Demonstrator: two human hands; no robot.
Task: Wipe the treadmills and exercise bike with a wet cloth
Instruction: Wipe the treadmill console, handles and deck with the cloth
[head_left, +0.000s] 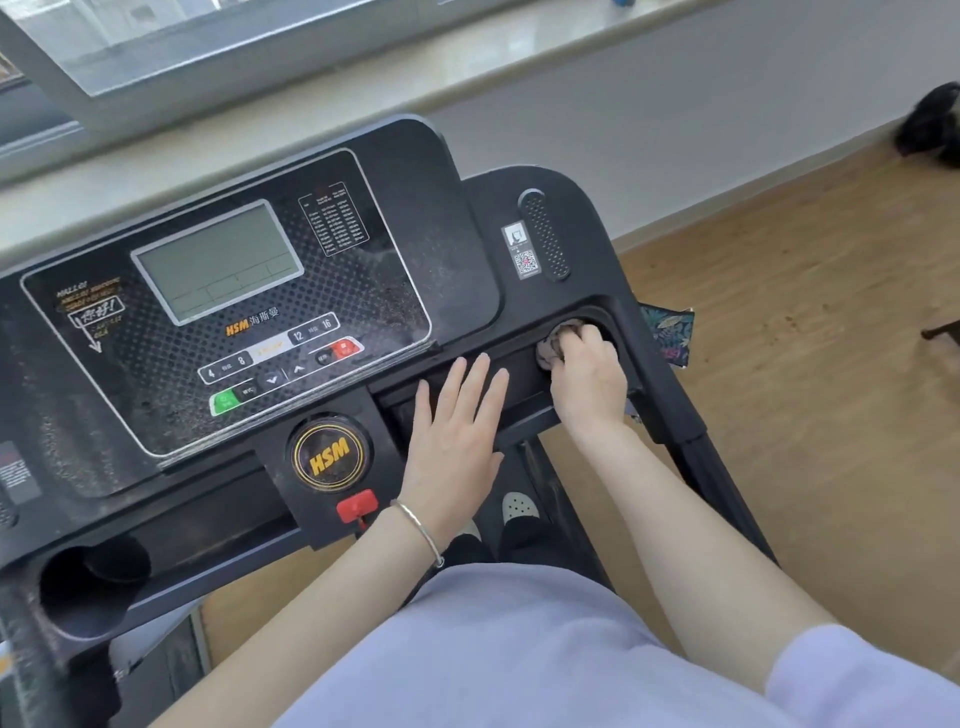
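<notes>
The black treadmill (395, 218) fills the view, its console dusty around the grey display (215, 260). The left hand (457, 431) lies flat with straight fingers on the tray below the console. The right hand (589, 374) grips the crumpled cloth (555, 343) inside the right cup holder (605, 319).

I see my left hand (457, 431) on the treadmill console (395, 208), left of my right hand (589, 374) holding the cloth (553, 345) in the right cup holder (605, 319).
</notes>
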